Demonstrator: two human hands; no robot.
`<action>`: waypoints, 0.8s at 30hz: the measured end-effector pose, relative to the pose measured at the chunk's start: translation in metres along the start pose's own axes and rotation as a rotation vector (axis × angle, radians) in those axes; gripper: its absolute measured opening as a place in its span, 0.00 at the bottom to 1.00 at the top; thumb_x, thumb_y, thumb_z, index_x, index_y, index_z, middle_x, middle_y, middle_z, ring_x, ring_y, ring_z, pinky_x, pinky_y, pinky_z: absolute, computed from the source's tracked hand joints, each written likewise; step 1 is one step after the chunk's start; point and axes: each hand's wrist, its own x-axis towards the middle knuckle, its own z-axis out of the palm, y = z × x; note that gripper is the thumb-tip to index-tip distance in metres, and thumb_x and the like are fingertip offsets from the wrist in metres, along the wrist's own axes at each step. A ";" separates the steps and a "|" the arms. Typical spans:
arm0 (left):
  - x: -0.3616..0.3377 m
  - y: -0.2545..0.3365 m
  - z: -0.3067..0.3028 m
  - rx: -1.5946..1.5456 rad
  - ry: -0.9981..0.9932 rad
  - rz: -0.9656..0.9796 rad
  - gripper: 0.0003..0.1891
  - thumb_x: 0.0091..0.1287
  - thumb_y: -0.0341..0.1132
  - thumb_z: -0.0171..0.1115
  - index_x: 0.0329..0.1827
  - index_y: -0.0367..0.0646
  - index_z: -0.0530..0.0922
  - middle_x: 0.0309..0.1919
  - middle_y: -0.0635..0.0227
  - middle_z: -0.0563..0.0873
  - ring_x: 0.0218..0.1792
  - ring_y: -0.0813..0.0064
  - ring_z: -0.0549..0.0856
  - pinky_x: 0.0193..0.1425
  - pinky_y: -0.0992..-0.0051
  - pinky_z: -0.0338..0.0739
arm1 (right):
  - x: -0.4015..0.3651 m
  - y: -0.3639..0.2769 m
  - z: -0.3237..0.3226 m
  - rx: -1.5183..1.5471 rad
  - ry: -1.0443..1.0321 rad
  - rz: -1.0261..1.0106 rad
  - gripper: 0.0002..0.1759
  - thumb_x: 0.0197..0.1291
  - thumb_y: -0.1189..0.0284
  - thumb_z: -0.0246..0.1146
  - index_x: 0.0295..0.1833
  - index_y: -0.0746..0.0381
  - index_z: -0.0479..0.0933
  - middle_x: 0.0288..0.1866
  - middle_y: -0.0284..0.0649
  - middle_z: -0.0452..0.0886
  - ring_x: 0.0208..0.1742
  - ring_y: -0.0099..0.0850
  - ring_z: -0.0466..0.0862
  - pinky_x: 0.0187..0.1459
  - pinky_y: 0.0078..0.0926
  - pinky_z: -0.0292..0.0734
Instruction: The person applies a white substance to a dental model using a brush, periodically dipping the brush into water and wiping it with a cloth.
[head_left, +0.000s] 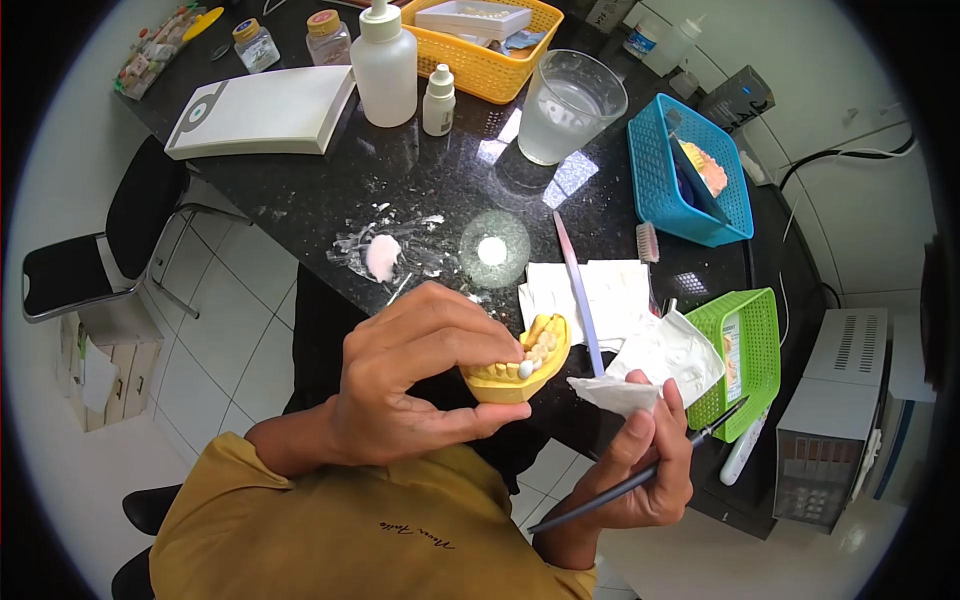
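My left hand point(420, 375) is closed round a yellow dental model point(510, 388) with a row of teeth, one of them white, held up over the counter's front edge. To its right, my right hand point(640, 460) pinches a folded white tissue point(618, 394) close to the model, not touching it. A dark thin brush point(610, 492) also lies across the fingers of my right hand, its tip pointing up and right. Behind the hands, a pink powder mound point(382, 257) and a round glass dish point(493, 250) with white material rest on the black counter.
White tissues point(625, 290) lie under a pink-purple file point(578, 285). Farther back stand a water glass point(570, 108), a white bottle point(385, 70), a dropper bottle point(439, 102) and a white box point(262, 115). Blue point(690, 215), green point(765, 350) and yellow point(480, 68) baskets hold items.
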 end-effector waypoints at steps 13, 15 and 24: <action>0.000 0.002 0.010 -0.006 -0.007 -0.023 0.20 0.44 0.32 0.83 0.40 0.40 0.85 0.37 0.63 0.88 0.37 0.65 0.86 0.41 0.71 0.81 | 0.009 -0.010 0.012 0.050 -0.255 -0.236 0.16 0.54 0.75 0.70 0.50 0.62 0.85 0.46 0.52 0.88 0.50 0.44 0.89 0.59 0.43 0.78; 0.001 0.001 0.009 -0.003 -0.011 -0.020 0.20 0.43 0.32 0.83 0.40 0.40 0.85 0.37 0.63 0.88 0.37 0.65 0.85 0.40 0.71 0.81 | 0.009 -0.011 0.012 0.040 -0.259 -0.245 0.16 0.55 0.74 0.70 0.51 0.62 0.85 0.47 0.53 0.87 0.51 0.45 0.88 0.59 0.44 0.77; 0.000 -0.001 0.009 0.005 -0.019 -0.025 0.19 0.43 0.30 0.82 0.39 0.39 0.85 0.36 0.64 0.87 0.36 0.65 0.85 0.39 0.71 0.81 | 0.011 -0.011 0.015 0.003 -0.341 -0.257 0.14 0.59 0.70 0.68 0.52 0.55 0.86 0.51 0.51 0.86 0.55 0.44 0.87 0.65 0.48 0.71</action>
